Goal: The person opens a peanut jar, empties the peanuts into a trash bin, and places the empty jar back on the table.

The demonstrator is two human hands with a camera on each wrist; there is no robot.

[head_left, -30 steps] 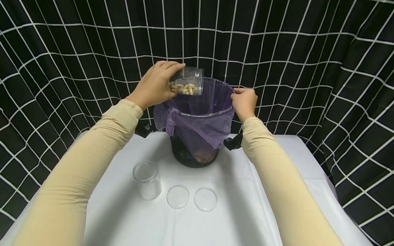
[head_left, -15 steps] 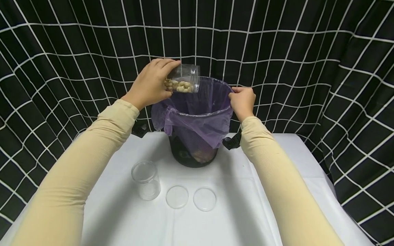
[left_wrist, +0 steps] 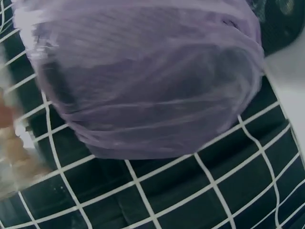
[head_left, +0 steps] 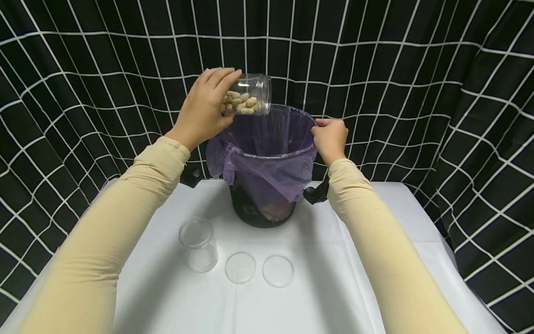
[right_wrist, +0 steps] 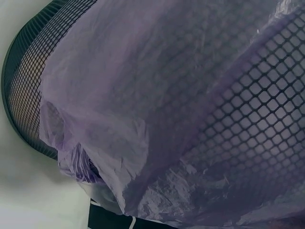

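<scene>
My left hand (head_left: pixel 207 105) grips a clear plastic jar (head_left: pixel 250 88) lying on its side above the left part of a mesh trash bin (head_left: pixel 246 204). Several unshelled peanuts (head_left: pixel 244 103) lie along the jar's lower wall, its mouth facing right. A purple trash bag (head_left: pixel 271 169) lines the bin and folds over the rim. At the bin's right edge, my right hand (head_left: pixel 331 139) pinches the rim with the bag. In the left wrist view the jar and peanuts (left_wrist: pixel 19 157) show blurred at the left edge. The right wrist view holds mostly bag (right_wrist: pixel 119 95) and black mesh (right_wrist: pixel 267 109).
A second clear jar (head_left: pixel 198 246) stands upright on the white table (head_left: pixel 333 297), left of the bin. Two round clear lids (head_left: pixel 240 267) lie side by side near it. Black curtain (head_left: pixel 375 65) with white grid lines hangs behind and along both sides.
My left hand has lifted the jar a little and shifted slightly left, and the peanuts have moved inside it. The right hand keeps its hold on the rim.
</scene>
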